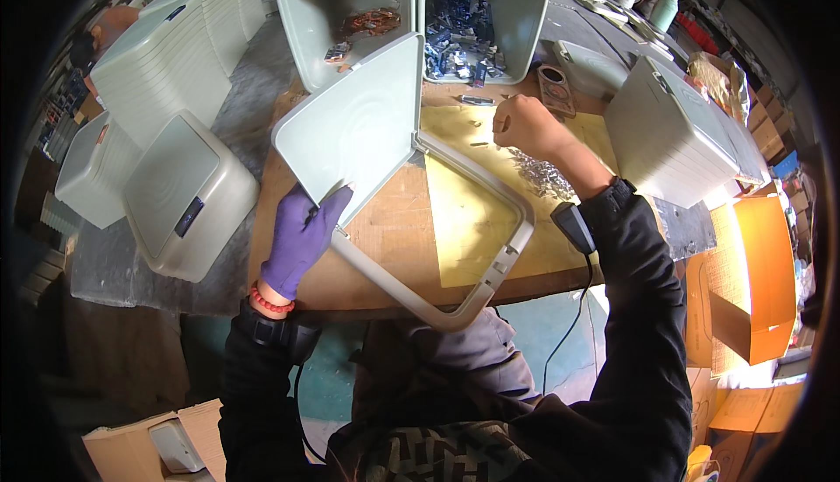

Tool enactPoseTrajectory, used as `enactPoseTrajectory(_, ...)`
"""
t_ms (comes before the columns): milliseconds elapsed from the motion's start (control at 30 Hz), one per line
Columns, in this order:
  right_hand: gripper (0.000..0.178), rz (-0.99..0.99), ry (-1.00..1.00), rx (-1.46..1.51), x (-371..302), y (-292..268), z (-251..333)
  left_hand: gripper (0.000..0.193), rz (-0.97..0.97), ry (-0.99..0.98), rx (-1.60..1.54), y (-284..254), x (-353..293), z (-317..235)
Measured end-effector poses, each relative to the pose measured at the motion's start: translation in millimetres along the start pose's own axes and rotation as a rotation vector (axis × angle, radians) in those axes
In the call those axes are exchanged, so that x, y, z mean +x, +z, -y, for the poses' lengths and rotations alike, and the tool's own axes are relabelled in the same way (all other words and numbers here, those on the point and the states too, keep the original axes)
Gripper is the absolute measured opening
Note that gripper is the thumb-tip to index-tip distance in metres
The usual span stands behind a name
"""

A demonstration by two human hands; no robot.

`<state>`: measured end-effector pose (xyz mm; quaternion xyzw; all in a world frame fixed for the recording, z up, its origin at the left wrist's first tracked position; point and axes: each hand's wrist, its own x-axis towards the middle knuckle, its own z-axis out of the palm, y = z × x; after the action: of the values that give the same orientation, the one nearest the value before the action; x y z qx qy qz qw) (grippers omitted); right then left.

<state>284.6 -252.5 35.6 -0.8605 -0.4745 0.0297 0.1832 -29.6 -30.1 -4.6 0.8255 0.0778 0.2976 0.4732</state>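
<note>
Pale frame: joined to the lid panel at the middle of the bench, near corner jutting past the bench's near edge; looks like moulded plastic, likely light and fairly stiff, best taken by a straight bar, clear of the clip slots.
Purple-gloved left hand: fingers closed on the lid panel's near corner, thumb over its upper face.
Lid panel: raised from the frame, thin and smooth, so perhaps slippery and apt to flex; hold by the edges.
Hinge side: along the frame's left; its joints seem the most fragile place, not for gripping.
Bare right hand: fingers curled into a fist over the yellow sheet; cannot tell if anything is inside.
Silver bits: heaped on the sheet, beside the right wrist.
Two open bins: toward the bench's far edge, small parts inside.
</note>
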Motion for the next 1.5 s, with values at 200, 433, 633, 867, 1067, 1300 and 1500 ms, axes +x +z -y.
enactPoseTrajectory(200,0.005,-0.06,-0.168,0.848,10.0,33.9,52.7,0.022,-0.002,-0.015,0.049,-0.7,-0.9,4.0)
enactPoseTrajectory(433,0.009,-0.155,-0.182,0.556,20.4,56.2,64.1,0.024,-0.011,0.047,0.087,-0.7,0.6,4.1)
enactPoseTrajectory(633,0.011,-0.096,-0.088,0.662,17.4,63.7,58.3,0.026,-0.008,0.047,0.073,-1.5,0.9,2.1)
enactPoseTrajectory(867,0.01,-0.51,-0.622,-0.026,17.2,69.6,56.6,0.027,-0.004,0.06,0.048,-1.0,1.2,-1.6)
enactPoseTrajectory(1067,0.01,-0.401,-0.751,-0.35,12.4,65.2,59.0,0.027,-0.019,0.057,0.071,-2.1,1.9,-2.9)
enactPoseTrajectory(1300,0.022,-0.531,-0.223,-0.105,23.1,76.8,74.9,0.026,-0.019,0.118,0.154,-0.7,-1.5,-5.0)
enactPoseTrajectory(1500,0.021,-0.065,0.056,0.964,24.6,42.1,49.4,0.022,-0.157,0.268,0.446,-8.6,2.1,-4.5)
